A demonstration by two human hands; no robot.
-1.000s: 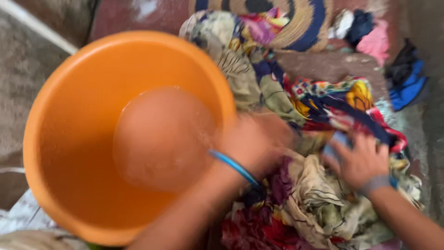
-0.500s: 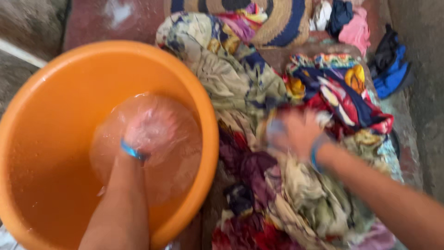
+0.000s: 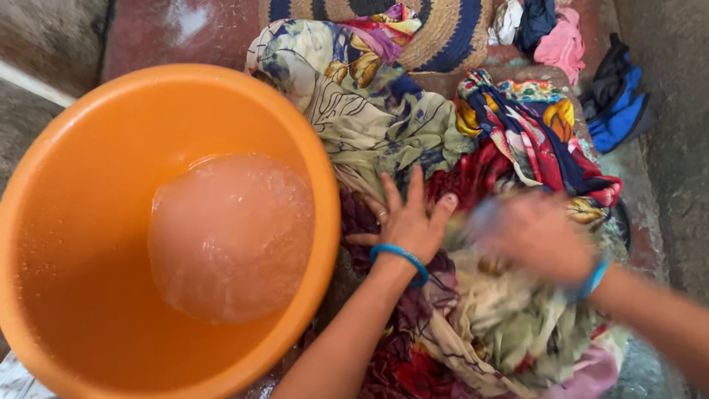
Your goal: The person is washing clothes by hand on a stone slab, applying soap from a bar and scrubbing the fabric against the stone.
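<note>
My left hand [image 3: 406,222] presses spread fingers on the wet patterned cloth [image 3: 443,148] beside the orange basin [image 3: 310,162]; my right hand [image 3: 535,236] is too blurred to tell its grip.

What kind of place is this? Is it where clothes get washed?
Probably a hand-washing spot on the floor or ground. An orange basin holds water, a heap of wet patterned cloth lies beside it, and both hands, left hand and right hand, press on the cloth.

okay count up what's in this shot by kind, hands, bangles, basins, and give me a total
Hands: 2, left hand and right hand, both on the heap of wet patterned cloth
Blue bangles: 2, one per wrist
Orange basins: 1
Total: 5
</note>
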